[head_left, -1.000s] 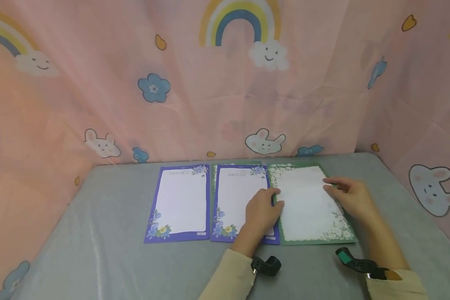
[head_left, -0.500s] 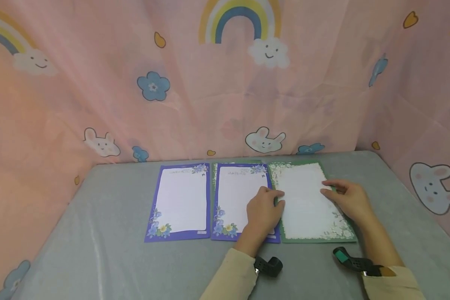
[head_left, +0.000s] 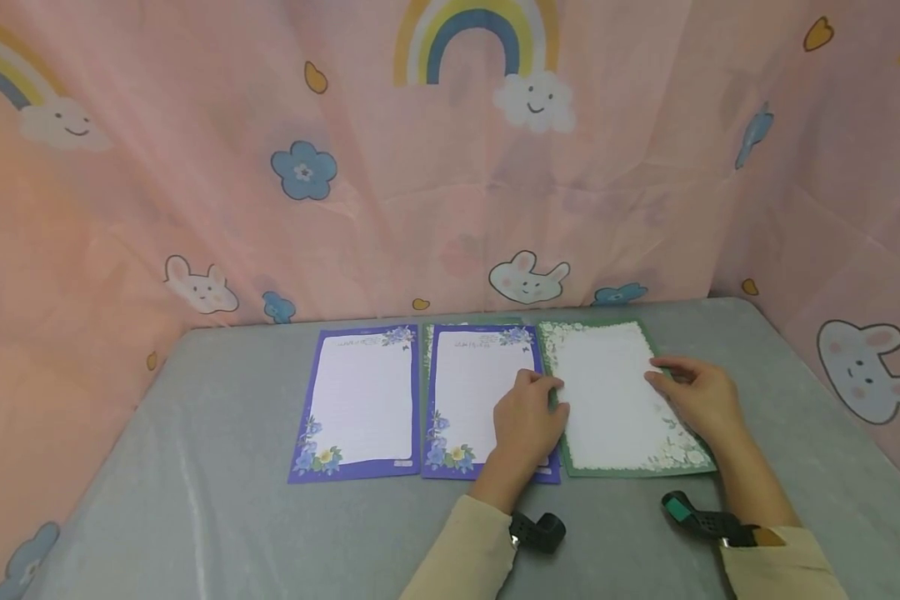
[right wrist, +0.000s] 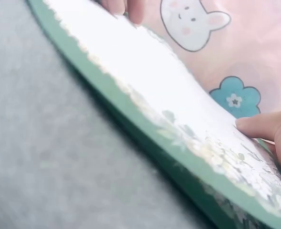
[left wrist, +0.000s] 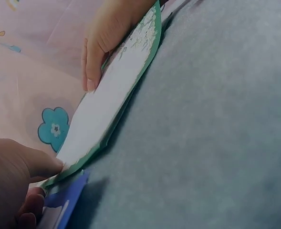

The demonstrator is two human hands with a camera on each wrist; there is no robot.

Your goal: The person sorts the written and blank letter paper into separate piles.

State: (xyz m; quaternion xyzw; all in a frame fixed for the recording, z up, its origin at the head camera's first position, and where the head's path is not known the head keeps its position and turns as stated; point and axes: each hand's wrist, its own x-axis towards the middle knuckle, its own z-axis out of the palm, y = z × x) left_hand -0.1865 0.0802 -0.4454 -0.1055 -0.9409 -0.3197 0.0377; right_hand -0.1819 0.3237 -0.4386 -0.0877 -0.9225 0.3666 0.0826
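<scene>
A sheet of white writing paper with a green floral border (head_left: 603, 408) is at the right of the row. My left hand (head_left: 525, 417) pinches its left edge, thumb on top, over a purple-bordered sheet (head_left: 461, 392). On its right edge, my right hand (head_left: 701, 404) grips with thumb and fingers. In the left wrist view the green sheet (left wrist: 95, 114) bows up off the table, with a second green edge under it. The right wrist view shows the green border (right wrist: 116, 90) with another green layer below. The fingertips under the paper are hidden.
Another purple-bordered sheet (head_left: 363, 400) lies at the left of the row. A green floral strip (head_left: 427, 354) peeks out behind the middle sheet. Grey cloth covers the table (head_left: 217, 517). Behind it hangs a pink curtain (head_left: 390, 225) with printed rabbits and rainbows.
The green-bordered sheet's near edge has shifted slightly away from me and up, both hands keeping hold of its sides. The purple-bordered sheets stay in place.
</scene>
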